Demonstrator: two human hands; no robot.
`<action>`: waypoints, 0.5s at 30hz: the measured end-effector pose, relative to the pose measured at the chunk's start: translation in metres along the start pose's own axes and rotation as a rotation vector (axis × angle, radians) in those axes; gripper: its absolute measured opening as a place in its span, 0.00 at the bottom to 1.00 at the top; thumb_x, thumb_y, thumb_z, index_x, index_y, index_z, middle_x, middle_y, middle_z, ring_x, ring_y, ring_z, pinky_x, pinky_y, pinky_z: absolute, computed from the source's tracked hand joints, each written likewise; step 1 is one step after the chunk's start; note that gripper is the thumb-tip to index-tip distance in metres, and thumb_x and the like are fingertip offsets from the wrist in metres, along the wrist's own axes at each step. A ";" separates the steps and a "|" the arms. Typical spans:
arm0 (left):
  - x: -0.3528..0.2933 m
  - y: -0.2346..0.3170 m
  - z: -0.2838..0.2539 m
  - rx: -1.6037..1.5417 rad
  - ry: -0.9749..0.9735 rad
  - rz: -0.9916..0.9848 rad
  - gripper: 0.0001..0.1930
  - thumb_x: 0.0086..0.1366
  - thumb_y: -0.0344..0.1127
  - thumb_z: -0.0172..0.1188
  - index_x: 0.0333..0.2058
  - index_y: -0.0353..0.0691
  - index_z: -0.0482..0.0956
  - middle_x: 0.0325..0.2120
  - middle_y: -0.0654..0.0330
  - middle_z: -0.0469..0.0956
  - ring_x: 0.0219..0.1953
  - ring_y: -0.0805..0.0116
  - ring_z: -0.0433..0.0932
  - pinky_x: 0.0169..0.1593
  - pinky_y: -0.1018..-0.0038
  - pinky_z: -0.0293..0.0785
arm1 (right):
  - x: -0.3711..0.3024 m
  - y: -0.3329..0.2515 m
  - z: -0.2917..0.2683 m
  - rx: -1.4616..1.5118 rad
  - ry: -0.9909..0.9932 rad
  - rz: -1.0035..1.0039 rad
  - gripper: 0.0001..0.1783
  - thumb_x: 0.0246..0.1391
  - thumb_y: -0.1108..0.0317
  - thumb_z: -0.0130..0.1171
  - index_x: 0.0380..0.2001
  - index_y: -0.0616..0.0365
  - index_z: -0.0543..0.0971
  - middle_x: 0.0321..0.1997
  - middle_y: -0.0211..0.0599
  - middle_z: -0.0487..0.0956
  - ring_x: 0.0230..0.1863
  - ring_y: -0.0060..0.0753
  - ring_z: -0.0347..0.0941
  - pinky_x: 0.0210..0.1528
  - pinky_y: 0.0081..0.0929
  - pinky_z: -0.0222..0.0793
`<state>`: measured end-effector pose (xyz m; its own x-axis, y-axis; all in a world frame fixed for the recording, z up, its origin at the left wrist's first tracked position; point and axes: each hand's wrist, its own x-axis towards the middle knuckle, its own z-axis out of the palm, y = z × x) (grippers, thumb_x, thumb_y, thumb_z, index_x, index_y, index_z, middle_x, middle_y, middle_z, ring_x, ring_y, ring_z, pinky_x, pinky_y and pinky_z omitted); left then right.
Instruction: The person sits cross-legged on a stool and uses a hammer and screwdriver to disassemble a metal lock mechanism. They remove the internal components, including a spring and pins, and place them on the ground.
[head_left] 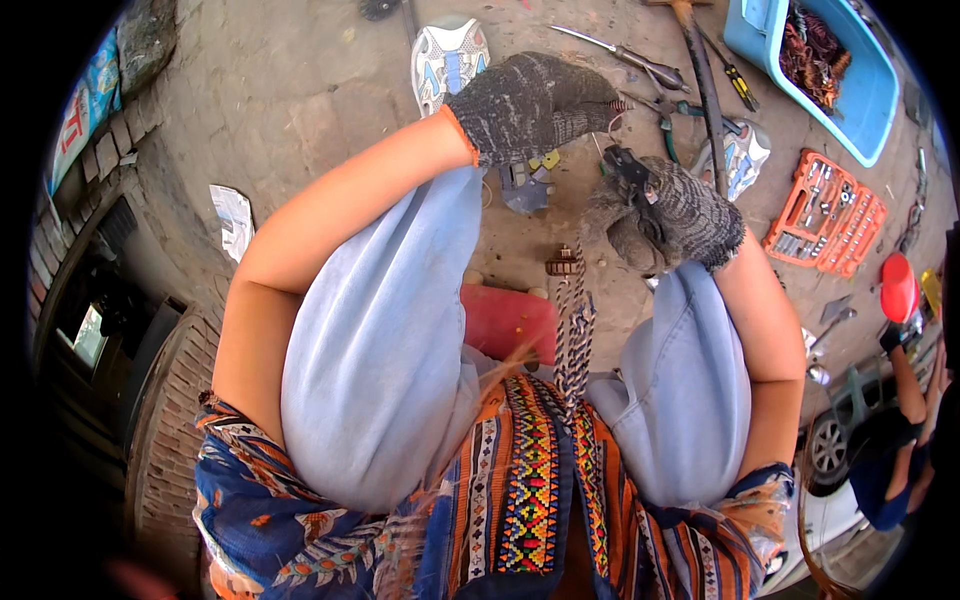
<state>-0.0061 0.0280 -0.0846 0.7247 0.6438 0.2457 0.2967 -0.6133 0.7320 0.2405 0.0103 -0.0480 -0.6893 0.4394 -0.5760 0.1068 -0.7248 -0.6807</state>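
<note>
Both my hands wear dark grey knitted gloves. My left hand point(540, 108) is closed, with its fingertips pinching a thin wire point(616, 124) that curves down toward the right hand. Lower and to the right, my right hand point(690, 215) is closed around a small black part point(628, 166); its exact kind I cannot make out. The two hands are a short way apart, above the ground between my knees. Beneath them lies a grey metal piece point(525, 190) with small yellow bits beside it. Nearer to me is a small brown part point(562, 262).
At the far right a blue tub point(868, 130) holds copper wire coils point(815, 55). An orange socket set point(825, 212) lies below it. A screwdriver point(740, 88), pliers point(668, 132), a hammer point(700, 70) and a pointed tool point(620, 52) lie ahead. Another person point(890, 440) is at right.
</note>
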 end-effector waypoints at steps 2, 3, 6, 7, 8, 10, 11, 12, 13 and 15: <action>-0.003 -0.004 -0.004 -0.233 -0.107 -0.108 0.23 0.54 0.29 0.57 0.51 0.43 0.71 0.49 0.53 0.71 0.48 0.56 0.73 0.50 0.66 0.71 | -0.001 -0.021 -0.007 -0.040 0.172 0.082 0.27 0.59 0.48 0.46 0.43 0.65 0.73 0.32 0.39 0.80 0.17 0.25 0.71 0.19 0.15 0.67; -0.010 -0.005 -0.005 -0.432 -0.149 -0.285 0.23 0.54 0.27 0.56 0.51 0.42 0.70 0.50 0.54 0.70 0.50 0.55 0.72 0.52 0.66 0.70 | -0.001 -0.032 -0.011 0.026 0.292 0.252 0.28 0.59 0.47 0.44 0.43 0.64 0.74 0.33 0.40 0.80 0.17 0.24 0.71 0.20 0.14 0.67; -0.021 -0.012 -0.009 -0.206 -0.092 -0.084 0.19 0.58 0.26 0.52 0.50 0.41 0.72 0.49 0.57 0.72 0.49 0.61 0.73 0.51 0.70 0.70 | 0.001 -0.037 -0.027 -0.020 0.429 0.146 0.29 0.60 0.45 0.41 0.42 0.63 0.75 0.33 0.44 0.80 0.18 0.22 0.75 0.16 0.18 0.68; -0.018 -0.011 -0.009 -0.268 -0.064 -0.230 0.17 0.59 0.28 0.51 0.49 0.40 0.73 0.46 0.57 0.73 0.46 0.65 0.74 0.48 0.72 0.71 | 0.002 -0.044 -0.022 0.030 0.380 0.167 0.28 0.60 0.45 0.41 0.43 0.62 0.74 0.34 0.45 0.80 0.19 0.23 0.75 0.17 0.18 0.69; -0.012 -0.006 -0.010 -0.328 -0.035 -0.378 0.15 0.61 0.29 0.51 0.48 0.40 0.74 0.44 0.58 0.75 0.43 0.68 0.75 0.45 0.74 0.73 | 0.003 -0.049 -0.015 0.079 0.329 0.189 0.28 0.61 0.46 0.40 0.44 0.61 0.73 0.35 0.46 0.80 0.20 0.24 0.75 0.18 0.18 0.70; 0.019 0.017 -0.023 -0.496 0.128 -0.989 0.12 0.64 0.36 0.52 0.42 0.37 0.77 0.33 0.62 0.79 0.29 0.81 0.73 0.31 0.82 0.71 | -0.001 -0.045 -0.014 0.157 0.275 0.224 0.25 0.60 0.48 0.42 0.47 0.58 0.72 0.38 0.46 0.79 0.24 0.28 0.76 0.23 0.21 0.72; 0.016 0.003 -0.017 -0.275 0.228 -0.904 0.13 0.63 0.39 0.52 0.39 0.38 0.78 0.29 0.62 0.78 0.27 0.77 0.73 0.31 0.79 0.71 | -0.005 -0.036 -0.016 0.190 0.269 0.244 0.24 0.60 0.50 0.44 0.49 0.57 0.71 0.41 0.46 0.78 0.28 0.30 0.77 0.27 0.24 0.73; 0.009 -0.020 -0.004 -0.056 0.327 -0.810 0.14 0.62 0.42 0.52 0.37 0.39 0.80 0.25 0.61 0.78 0.24 0.74 0.74 0.31 0.76 0.71 | -0.010 -0.029 -0.016 0.221 0.264 0.260 0.23 0.59 0.52 0.47 0.50 0.56 0.70 0.43 0.45 0.78 0.31 0.33 0.77 0.31 0.26 0.74; 0.012 -0.022 -0.005 0.162 0.419 -0.722 0.15 0.61 0.45 0.53 0.35 0.39 0.81 0.21 0.61 0.78 0.22 0.71 0.74 0.31 0.73 0.71 | -0.017 -0.024 -0.010 0.221 0.380 0.174 0.22 0.58 0.55 0.51 0.51 0.56 0.70 0.44 0.46 0.77 0.34 0.33 0.77 0.34 0.28 0.74; 0.006 -0.014 -0.023 -0.578 0.125 -1.076 0.15 0.61 0.43 0.54 0.38 0.38 0.80 0.25 0.63 0.79 0.23 0.77 0.73 0.28 0.79 0.69 | -0.020 -0.051 -0.014 -0.230 0.206 -0.138 0.22 0.55 0.59 0.55 0.51 0.57 0.70 0.46 0.44 0.76 0.38 0.33 0.76 0.39 0.28 0.74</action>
<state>-0.0207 0.0509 -0.0784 0.2063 0.7555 -0.6218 0.3642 0.5305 0.7655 0.2592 0.0455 -0.0081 -0.5516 0.6403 -0.5345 0.1971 -0.5227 -0.8294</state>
